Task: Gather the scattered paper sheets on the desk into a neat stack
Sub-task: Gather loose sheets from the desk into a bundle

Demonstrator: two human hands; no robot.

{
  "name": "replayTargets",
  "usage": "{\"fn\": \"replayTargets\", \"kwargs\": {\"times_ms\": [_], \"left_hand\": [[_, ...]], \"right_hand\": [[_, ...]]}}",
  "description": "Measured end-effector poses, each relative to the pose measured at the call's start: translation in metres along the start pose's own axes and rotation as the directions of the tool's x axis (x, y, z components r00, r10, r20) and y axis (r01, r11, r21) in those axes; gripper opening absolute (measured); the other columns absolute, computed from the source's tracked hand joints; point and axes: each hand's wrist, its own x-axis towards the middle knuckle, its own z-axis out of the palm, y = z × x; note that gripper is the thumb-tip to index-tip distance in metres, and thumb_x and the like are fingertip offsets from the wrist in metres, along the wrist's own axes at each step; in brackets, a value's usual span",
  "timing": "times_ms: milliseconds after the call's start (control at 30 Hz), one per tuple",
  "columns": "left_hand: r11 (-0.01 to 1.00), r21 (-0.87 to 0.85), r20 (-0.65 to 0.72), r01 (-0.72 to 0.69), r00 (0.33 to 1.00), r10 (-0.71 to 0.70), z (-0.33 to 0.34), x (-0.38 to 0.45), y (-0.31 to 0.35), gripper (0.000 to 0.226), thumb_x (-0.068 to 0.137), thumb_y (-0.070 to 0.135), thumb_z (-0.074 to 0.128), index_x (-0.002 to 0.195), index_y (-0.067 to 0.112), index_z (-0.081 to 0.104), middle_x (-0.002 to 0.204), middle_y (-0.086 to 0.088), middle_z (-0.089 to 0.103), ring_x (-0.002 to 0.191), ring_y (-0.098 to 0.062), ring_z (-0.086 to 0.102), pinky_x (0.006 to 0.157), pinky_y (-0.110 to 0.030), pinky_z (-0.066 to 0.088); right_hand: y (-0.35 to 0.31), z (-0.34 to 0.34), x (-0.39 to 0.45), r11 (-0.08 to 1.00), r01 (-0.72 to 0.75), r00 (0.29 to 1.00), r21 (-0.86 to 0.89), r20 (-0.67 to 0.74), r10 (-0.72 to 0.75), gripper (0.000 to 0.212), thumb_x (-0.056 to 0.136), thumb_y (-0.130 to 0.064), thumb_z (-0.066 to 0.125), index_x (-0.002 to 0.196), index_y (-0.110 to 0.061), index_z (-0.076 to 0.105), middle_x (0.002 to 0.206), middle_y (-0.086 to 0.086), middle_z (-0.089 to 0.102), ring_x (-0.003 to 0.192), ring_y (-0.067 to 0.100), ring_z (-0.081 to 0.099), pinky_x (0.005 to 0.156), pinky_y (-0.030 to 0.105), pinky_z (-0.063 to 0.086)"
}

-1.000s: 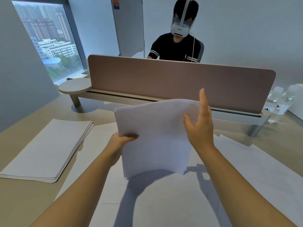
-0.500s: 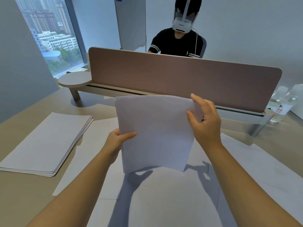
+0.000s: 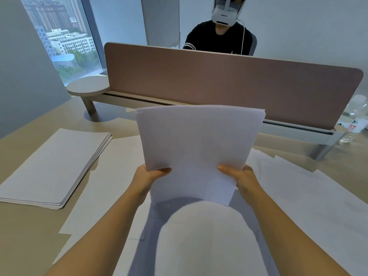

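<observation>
A tan desk (image 3: 29,240) fills the lower view, with a brown partition (image 3: 229,84) standing along its far edge. Nearest, loose sheets (image 3: 209,240) lie overlapping across the middle and toward the right edge. Above them both hands hold a bundle (image 3: 197,148) of paper upright, its bottom edge clear of the sheets beneath and casting a shadow on them. The left hand (image 3: 148,177) grasps the bundle's lower left side, thumb on the front face; the right hand (image 3: 242,177) grasps the lower right side the same way. The fingers behind the paper are hidden. The bundle's top edges are slightly fanned at the upper right corner. Toward the left edge of the desk lies a flat stack (image 3: 53,166), apart from the held paper. At the far right edge stands a bottle (image 3: 354,120). Beyond the partition sits a person (image 3: 217,36) in a dark shirt wearing a white headset. A window (image 3: 61,36) at the far left shows buildings.
</observation>
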Motion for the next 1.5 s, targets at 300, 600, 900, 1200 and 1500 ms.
{"fn": "replayTargets", "kwargs": {"times_ms": [300,600,900,1200,1500], "left_hand": [[0.997,-0.075,-0.059,0.022,0.998,-0.026,0.011,-0.001,-0.016,0.042,0.054,0.018,0.071,0.095,0.014,0.063,0.093,-0.001,0.067,0.087,-0.023,0.062,0.081,-0.037,0.053],[0.999,0.009,-0.21,0.051,0.977,-0.048,0.029,-0.008,-0.042,0.031,0.079,-0.001,0.066,0.108,0.008,0.058,0.1,-0.007,0.061,0.095,-0.028,0.057,0.083,-0.036,0.046],[0.999,0.009,-0.294,0.045,0.955,-0.04,0.003,-0.016,-0.022,0.019,0.087,0.009,0.06,0.106,0.012,0.056,0.093,0.0,0.059,0.083,-0.018,0.057,0.071,-0.028,0.046],[0.968,0.242,-0.359,0.068,0.933,0.024,-0.141,0.026,0.018,0.01,0.092,0.008,0.043,0.1,0.01,0.048,0.09,-0.003,0.054,0.089,-0.024,0.05,0.065,-0.029,0.041],[0.845,0.459,-0.382,0.274,0.92,-0.091,-0.337,0.085,0.013,0.018,0.09,-0.001,0.032,0.081,0.007,0.046,0.08,-0.007,0.046,0.082,-0.025,0.043,0.066,-0.028,0.032]], "right_hand": [[0.006,-0.008,0.0,0.996,0.075,0.997,-0.042,0.002,-0.075,0.041,0.078,-0.003,0.068,0.117,-0.004,0.057,0.105,0.005,0.061,0.094,0.023,0.057,0.087,0.032,0.044],[0.034,-0.002,-0.004,1.0,-0.02,0.997,0.018,-0.074,0.021,0.047,0.082,-0.007,0.065,0.127,0.0,0.05,0.125,0.014,0.057,0.104,0.026,0.054,0.088,0.03,0.041],[0.015,0.028,-0.009,0.994,0.03,0.999,-0.101,-0.039,-0.034,0.043,0.089,-0.015,0.057,0.129,-0.001,0.047,0.115,0.009,0.055,0.095,0.017,0.047,0.083,0.025,0.037],[-0.001,0.171,0.006,0.997,0.044,0.998,-0.056,0.047,-0.042,0.013,0.094,-0.006,0.043,0.099,-0.016,0.051,0.088,-0.004,0.059,0.078,0.013,0.056,0.064,0.02,0.046],[0.034,0.34,0.039,0.917,-0.14,0.979,-0.374,0.088,0.185,0.038,0.085,0.006,0.044,0.055,-0.012,0.029,0.055,0.006,0.028,0.049,0.017,0.026,0.05,0.024,0.024]]}}
